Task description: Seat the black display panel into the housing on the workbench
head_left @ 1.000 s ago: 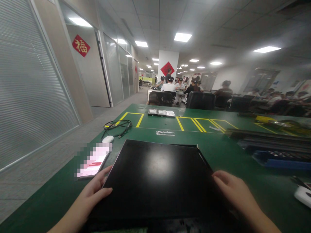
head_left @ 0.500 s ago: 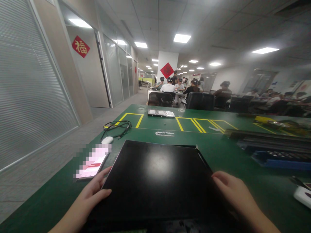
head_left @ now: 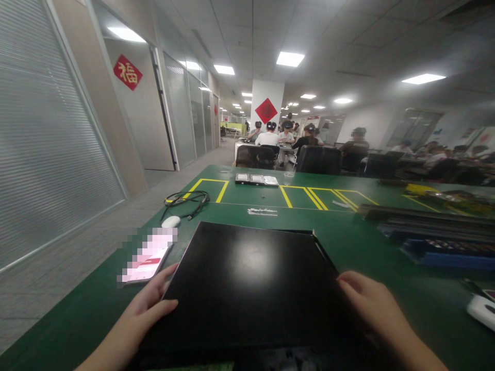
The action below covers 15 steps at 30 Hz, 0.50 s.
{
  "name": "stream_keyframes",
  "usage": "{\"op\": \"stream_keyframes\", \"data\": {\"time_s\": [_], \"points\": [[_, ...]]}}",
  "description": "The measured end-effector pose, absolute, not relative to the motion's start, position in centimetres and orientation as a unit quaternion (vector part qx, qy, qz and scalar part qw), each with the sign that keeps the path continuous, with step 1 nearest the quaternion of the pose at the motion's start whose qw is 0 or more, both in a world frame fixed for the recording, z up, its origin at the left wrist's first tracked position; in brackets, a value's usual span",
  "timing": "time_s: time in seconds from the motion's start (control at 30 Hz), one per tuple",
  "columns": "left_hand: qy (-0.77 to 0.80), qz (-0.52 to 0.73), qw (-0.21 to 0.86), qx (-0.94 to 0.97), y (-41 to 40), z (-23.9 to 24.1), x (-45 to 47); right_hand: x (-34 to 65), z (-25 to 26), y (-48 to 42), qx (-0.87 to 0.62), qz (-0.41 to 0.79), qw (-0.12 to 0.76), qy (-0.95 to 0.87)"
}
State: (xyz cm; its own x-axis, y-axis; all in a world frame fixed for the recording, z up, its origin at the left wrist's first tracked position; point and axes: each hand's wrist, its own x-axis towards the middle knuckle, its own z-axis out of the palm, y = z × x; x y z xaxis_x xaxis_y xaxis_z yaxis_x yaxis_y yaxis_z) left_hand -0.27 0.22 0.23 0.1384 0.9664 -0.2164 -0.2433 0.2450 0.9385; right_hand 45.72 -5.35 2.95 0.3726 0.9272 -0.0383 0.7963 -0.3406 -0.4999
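A large flat black panel (head_left: 255, 288) lies in front of me, reflecting a ceiling light near its far side. It looks like the cover of a computer case; a dark edge of something beneath shows at its far right corner. My left hand (head_left: 149, 304) grips the left edge, thumb on top and fingers at the side. On the right edge, my right hand (head_left: 373, 301) is closed with its fingertips against the side; its lower fingers are hidden. A green strip, too dark to make out, shows at the near edge.
On the green table (head_left: 216, 216) are a phone (head_left: 147, 263), a white mouse (head_left: 170, 221), a black cable (head_left: 189, 203), hard drives (head_left: 256, 179) and a clear cup (head_left: 288, 178). Blurred dark and blue parts (head_left: 444, 252) lie right. Several people sit beyond.
Almost nothing differs. Both hands stay on the panel's edges, and the view has shifted very slightly.
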Motion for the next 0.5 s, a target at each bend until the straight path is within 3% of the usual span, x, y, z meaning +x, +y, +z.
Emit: {"op": "stream_keyframes", "data": {"time_s": [0.5], "points": [[0.446,0.479,0.662,0.365,-0.08,0.76,-0.04,46.14,2.48,-5.18,-0.799,0.155,0.211,-0.542]]}}
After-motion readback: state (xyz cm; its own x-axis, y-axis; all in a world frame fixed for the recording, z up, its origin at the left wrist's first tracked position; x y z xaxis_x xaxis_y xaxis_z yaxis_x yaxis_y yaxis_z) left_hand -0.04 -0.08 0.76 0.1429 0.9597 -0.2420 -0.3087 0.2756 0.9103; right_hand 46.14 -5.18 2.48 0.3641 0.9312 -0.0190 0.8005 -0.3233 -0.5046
